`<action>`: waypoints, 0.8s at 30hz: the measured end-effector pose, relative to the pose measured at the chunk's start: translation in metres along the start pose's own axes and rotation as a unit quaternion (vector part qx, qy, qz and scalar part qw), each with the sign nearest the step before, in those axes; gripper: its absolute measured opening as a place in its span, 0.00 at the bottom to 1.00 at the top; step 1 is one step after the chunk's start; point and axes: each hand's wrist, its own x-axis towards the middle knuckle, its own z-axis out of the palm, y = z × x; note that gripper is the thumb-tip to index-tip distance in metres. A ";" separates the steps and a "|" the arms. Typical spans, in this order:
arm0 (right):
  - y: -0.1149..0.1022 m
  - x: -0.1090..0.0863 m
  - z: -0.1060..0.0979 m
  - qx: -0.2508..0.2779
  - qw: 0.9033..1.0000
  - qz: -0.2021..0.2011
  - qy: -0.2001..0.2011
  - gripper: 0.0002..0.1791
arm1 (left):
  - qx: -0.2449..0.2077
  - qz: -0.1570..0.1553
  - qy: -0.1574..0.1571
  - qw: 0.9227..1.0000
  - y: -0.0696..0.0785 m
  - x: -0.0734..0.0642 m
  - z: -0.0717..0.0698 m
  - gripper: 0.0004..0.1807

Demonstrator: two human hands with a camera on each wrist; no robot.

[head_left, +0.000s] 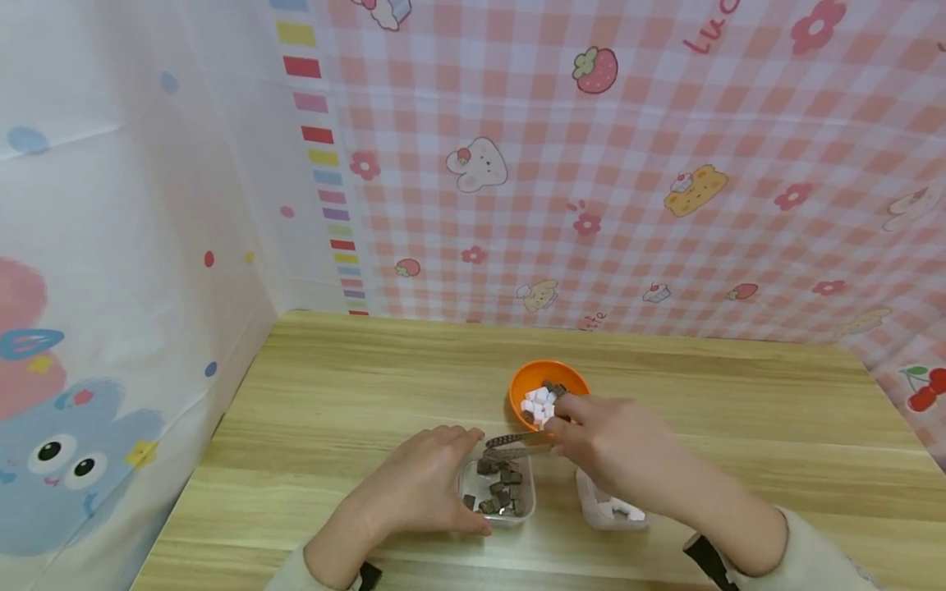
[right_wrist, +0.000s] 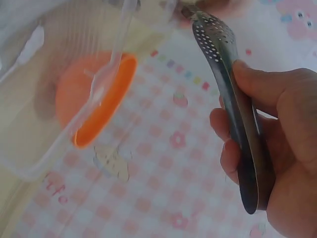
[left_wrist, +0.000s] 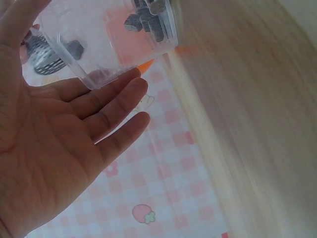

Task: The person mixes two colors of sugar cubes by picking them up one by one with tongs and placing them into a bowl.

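Observation:
My left hand [head_left: 417, 484] holds a small clear plastic box [head_left: 533, 495] at its left side, thumb and fingers around the wall. Dark brown cubes [head_left: 502, 492] lie inside that box. My right hand [head_left: 621, 447] grips metal tongs [right_wrist: 230, 94] with perforated tips, pressed nearly together over the box. A dark cube [right_wrist: 188, 11] shows at the tong tips in the right wrist view. Beyond the hands stands an orange bowl [head_left: 525, 377] with white cubes [head_left: 539, 404] and some dark ones, partly hidden by the right hand.
A second clear box [head_left: 591, 513] with white pieces [head_left: 624, 509] stands below the right forearm, partly covered by it. Everything rests on a wood-grain table [head_left: 355, 369]. A pink checked cloth [head_left: 517, 222] hangs behind it, a white printed one [head_left: 148, 205] at the left.

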 end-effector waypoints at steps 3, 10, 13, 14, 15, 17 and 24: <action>0.009 -0.008 -0.005 0.020 0.999 0.022 0.020 0.15 | 0.001 -0.001 0.003 1.000 0.000 -0.001 0.000 0.60; 0.032 -0.028 -0.008 0.054 0.993 0.081 0.062 0.18 | -0.001 0.001 0.007 1.000 -0.001 -0.002 0.000 0.59; 0.041 -0.035 -0.005 0.037 0.991 0.097 0.081 0.31 | -0.007 -0.002 0.003 1.000 -0.001 -0.002 0.000 0.59; 0.043 -0.037 -0.004 0.032 0.991 0.103 0.085 0.31 | -0.009 -0.004 0.002 1.000 -0.001 -0.002 0.000 0.59; 0.046 -0.039 -0.002 0.028 0.990 0.110 0.089 0.32 | -0.010 -0.005 0.001 1.000 -0.001 -0.003 0.000 0.59; 0.049 -0.043 0.000 0.022 0.988 0.124 0.092 0.29 | -0.013 -0.006 -0.001 1.000 -0.001 -0.003 0.000 0.59; 0.054 -0.053 0.004 0.031 0.983 0.158 0.085 0.15 | -0.013 -0.010 -0.002 1.000 -0.001 -0.002 0.000 0.59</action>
